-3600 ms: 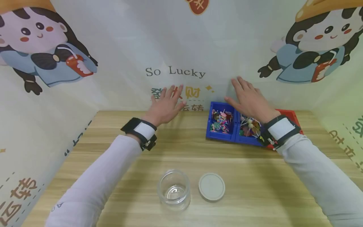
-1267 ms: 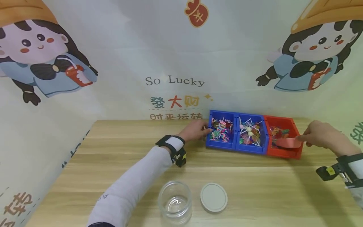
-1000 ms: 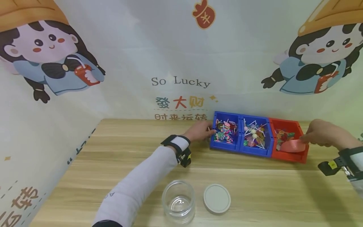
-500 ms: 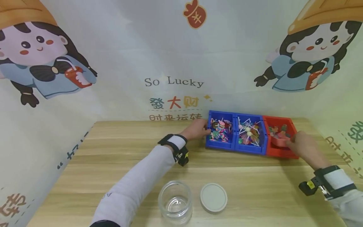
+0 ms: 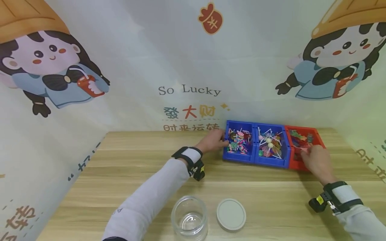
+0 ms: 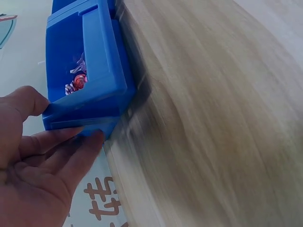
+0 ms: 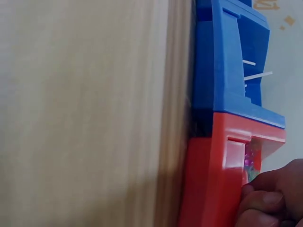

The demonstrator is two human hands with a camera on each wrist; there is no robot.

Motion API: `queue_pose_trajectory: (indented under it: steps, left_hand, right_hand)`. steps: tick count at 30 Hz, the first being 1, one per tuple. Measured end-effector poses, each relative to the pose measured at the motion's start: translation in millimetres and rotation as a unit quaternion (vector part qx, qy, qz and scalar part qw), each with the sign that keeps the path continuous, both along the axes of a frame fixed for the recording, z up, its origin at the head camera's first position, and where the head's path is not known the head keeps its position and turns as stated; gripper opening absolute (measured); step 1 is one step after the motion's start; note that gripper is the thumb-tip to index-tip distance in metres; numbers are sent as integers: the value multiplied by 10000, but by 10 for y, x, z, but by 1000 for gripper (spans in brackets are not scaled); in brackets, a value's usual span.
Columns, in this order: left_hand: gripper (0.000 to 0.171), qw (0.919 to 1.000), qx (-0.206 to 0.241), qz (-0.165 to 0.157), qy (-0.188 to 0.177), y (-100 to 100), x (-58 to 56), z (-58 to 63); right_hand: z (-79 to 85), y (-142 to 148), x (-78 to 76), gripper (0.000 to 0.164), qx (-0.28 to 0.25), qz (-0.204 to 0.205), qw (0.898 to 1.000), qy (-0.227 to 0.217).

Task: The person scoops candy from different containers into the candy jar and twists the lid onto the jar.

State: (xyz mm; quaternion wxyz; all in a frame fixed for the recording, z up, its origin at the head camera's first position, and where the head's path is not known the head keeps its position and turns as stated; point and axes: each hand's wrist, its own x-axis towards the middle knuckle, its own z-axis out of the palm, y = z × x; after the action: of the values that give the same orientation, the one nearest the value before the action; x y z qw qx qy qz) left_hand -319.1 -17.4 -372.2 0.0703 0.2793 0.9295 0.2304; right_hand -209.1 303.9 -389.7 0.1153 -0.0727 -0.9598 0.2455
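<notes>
Right of the frame's centre, the right hand (image 5: 320, 163) pinched the pink scoop (image 5: 303, 149), best lifted level, at the red bin (image 5: 297, 164) while the left hand (image 5: 212, 141) gripped the leftmost blue bin (image 5: 238, 158).

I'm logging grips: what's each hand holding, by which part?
Left hand: leftmost blue bin, by its outer wall. Right hand: pink scoop, apparently by its hidden handle.

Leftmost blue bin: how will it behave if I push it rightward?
The leftmost blue bin should probably stay stiff, as it looks like moulded plastic. Its boxy shape makes rolling unlikely. The middle blue bin, seemingly touching it, would likely shift along.
</notes>
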Motion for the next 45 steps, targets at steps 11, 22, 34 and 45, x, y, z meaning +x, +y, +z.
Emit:
queue_pose_trajectory:
  steps: [11, 22, 34, 45]
  left_hand:
    - [22, 9987, 175, -369, 310, -85, 74, -54]
    - [33, 9967, 739, -67, -326, -260, 283, 54]
    - [34, 9811, 1729, -204, -846, -647, 646, 297]
    - [34, 9666, 2384, -388, -857, -1054, 1205, 350]
  right_hand:
    - [-134, 86, 176, 34, -23, 150, 9979, 633]
    - [-188, 126, 339, 27, 171, 309, 9910, 1293]
    - [-107, 180, 486, 38, 153, 348, 9940, 1029]
    - [44, 141, 725, 43, 98, 160, 9963, 844]
